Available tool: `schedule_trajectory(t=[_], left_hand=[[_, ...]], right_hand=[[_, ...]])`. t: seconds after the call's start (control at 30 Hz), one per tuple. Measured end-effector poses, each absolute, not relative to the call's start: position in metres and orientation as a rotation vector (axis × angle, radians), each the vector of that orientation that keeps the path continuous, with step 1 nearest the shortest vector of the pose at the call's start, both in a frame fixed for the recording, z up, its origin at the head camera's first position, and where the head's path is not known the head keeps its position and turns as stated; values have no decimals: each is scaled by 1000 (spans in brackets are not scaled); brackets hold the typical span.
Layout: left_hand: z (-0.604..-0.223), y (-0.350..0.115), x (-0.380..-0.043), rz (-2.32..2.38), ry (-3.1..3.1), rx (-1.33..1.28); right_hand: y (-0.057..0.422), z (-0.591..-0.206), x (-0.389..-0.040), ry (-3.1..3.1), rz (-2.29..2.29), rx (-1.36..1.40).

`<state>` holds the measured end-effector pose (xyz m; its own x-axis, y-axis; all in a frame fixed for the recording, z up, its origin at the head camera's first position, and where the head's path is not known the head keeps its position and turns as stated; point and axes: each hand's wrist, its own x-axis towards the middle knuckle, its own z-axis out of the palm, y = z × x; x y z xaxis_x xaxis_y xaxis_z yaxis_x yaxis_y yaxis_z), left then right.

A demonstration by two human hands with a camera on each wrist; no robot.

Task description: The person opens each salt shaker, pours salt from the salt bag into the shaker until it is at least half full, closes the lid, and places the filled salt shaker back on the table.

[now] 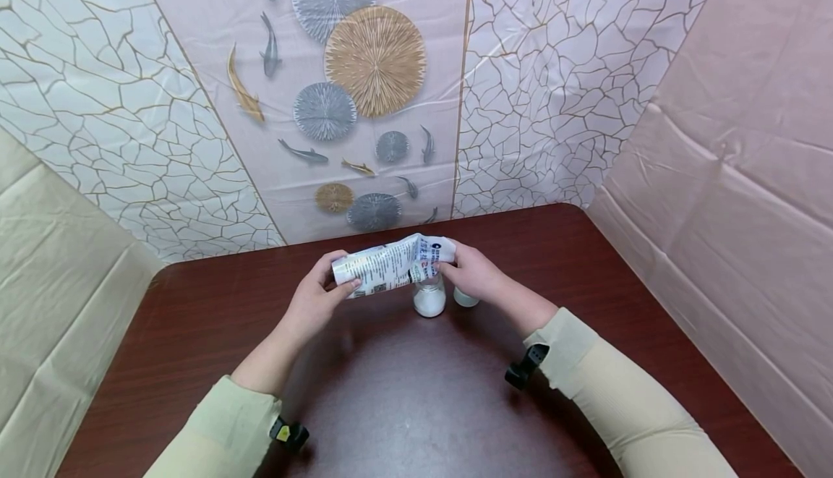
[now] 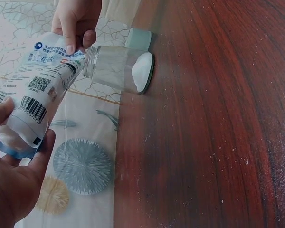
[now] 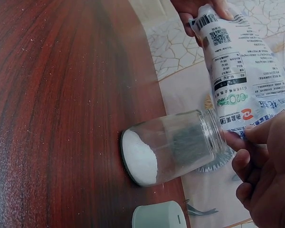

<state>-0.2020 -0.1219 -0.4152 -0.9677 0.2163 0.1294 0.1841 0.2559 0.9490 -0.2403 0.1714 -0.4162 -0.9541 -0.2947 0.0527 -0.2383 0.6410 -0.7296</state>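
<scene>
A white printed salt bag (image 1: 384, 268) is held tilted over a glass jar (image 1: 430, 303), its right end lower, at the jar's mouth. My left hand (image 1: 314, 296) grips the bag's bottom end, thumb on the near face. With thumb and fingers my right hand (image 1: 480, 274) pinches the other end just above the jar. The jar stands upright on the table, and white grains (image 3: 141, 159) lie in its bottom, heaped to one side in the right wrist view. Its mouth is partly hidden by the bag. A pale green lid (image 3: 159, 216) sits beside the jar.
The dark red-brown table (image 1: 403, 391) carries scattered white specks, seen in the left wrist view. A patterned wall covering (image 1: 377, 58) rises behind the table's far edge, and pale cloth (image 1: 735, 138) hangs at the right.
</scene>
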Motion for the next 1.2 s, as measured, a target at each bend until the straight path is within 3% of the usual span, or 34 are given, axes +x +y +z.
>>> schedule_trajectory(t=[1.2], left_hand=[[-413, -126, -206, 1755, 2450, 352]], right_hand=[[171, -417, -243, 2762, -1211, -436]])
